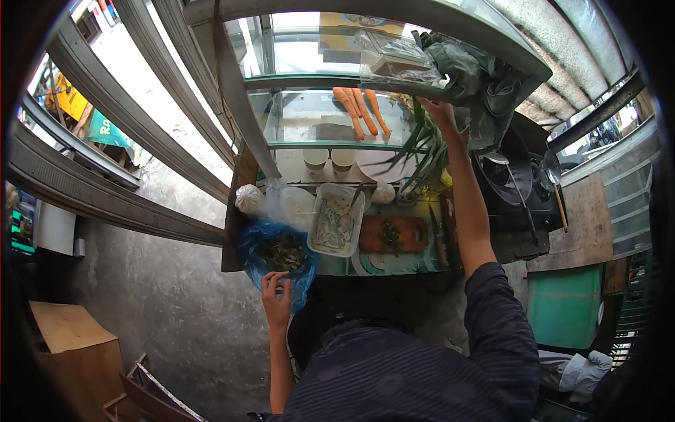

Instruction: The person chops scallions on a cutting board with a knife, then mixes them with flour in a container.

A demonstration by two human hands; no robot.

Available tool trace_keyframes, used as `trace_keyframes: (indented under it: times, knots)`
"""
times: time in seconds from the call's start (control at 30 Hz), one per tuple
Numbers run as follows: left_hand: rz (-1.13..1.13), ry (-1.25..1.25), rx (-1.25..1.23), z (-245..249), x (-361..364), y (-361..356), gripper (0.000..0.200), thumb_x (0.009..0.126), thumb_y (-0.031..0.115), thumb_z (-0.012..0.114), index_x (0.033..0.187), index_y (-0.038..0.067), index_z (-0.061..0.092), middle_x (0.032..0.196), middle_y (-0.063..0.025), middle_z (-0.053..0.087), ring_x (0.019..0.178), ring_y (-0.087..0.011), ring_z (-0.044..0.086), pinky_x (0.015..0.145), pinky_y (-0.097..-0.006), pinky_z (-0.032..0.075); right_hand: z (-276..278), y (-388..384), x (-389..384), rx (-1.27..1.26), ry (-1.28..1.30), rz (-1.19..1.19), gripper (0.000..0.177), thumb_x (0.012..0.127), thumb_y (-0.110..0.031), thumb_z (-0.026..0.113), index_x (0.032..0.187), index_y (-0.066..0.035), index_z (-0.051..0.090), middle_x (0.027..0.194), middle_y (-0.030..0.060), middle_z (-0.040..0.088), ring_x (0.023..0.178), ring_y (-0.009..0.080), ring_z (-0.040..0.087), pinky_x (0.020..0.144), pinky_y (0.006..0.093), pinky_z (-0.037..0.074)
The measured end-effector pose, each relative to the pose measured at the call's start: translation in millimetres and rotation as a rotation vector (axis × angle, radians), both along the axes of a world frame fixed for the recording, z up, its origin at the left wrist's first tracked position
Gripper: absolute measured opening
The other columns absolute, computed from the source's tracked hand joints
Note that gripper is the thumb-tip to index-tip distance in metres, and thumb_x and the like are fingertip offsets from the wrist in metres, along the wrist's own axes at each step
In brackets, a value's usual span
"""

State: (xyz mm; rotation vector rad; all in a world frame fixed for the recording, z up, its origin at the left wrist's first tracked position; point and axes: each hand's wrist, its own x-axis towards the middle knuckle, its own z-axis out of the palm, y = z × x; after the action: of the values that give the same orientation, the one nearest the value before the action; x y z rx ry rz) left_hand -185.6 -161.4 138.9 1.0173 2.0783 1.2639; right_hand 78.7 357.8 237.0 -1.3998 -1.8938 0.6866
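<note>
My right hand point(439, 114) reaches up to the glass shelf at the upper right, closed at the top of a bunch of long green leaves point(423, 149) that hangs down. My left hand point(276, 287) is low, at the near edge of a blue plastic bag point(303, 280) holding dark green scraps; its fingers are curled but apart, with nothing seen in them. A wooden cutting board point(413, 234) with chopped greens lies on the counter, a knife point(437, 235) to its right. Left of the board is a white tub point(337, 224) with pale batter and a utensil.
Carrots point(357, 109) lie on the glass shelf. Two cups point(316, 160) and a white plate point(383, 166) stand below it. A stove with a black wok point(503, 176) is at the right. Grey plastic bags point(467, 70) hang over the shelf's right end.
</note>
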Motion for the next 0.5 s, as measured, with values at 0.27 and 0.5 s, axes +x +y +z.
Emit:
trace_keyframes:
  times: [0.27, 0.5]
  knots:
    - [-0.121, -0.012, 0.071, 10.0, 9.9, 32.1, 0.015, 0.089, 0.006, 0.062, 0.104, 0.006, 0.067, 0.108, -0.0066, 0.054, 0.077, -0.0131, 0.058, 0.067, -0.028, 0.05, 2.7, -27.0, 18.3, -0.004, -0.011, 0.521, 0.019, 0.085, -0.006, 0.064, 0.103, -0.004, 0.07, 0.107, 0.0091, 0.066, 0.099, 0.0178, 0.062, 0.085, 0.0315, 0.049]
    - [-0.277, -0.018, 0.128, 28.9, 20.5, 85.7, 0.016, 0.089, 0.006, 0.063, 0.105, 0.006, 0.066, 0.107, -0.007, 0.054, 0.077, -0.0136, 0.057, 0.068, -0.0288, 0.048, 15.0, -60.8, 33.0, -0.007, -0.393, 0.617, 0.039, 0.069, 0.007, 0.044, 0.087, -0.008, 0.075, 0.12, 0.0145, 0.061, 0.111, 0.0312, 0.057, 0.096, 0.0383, 0.043]
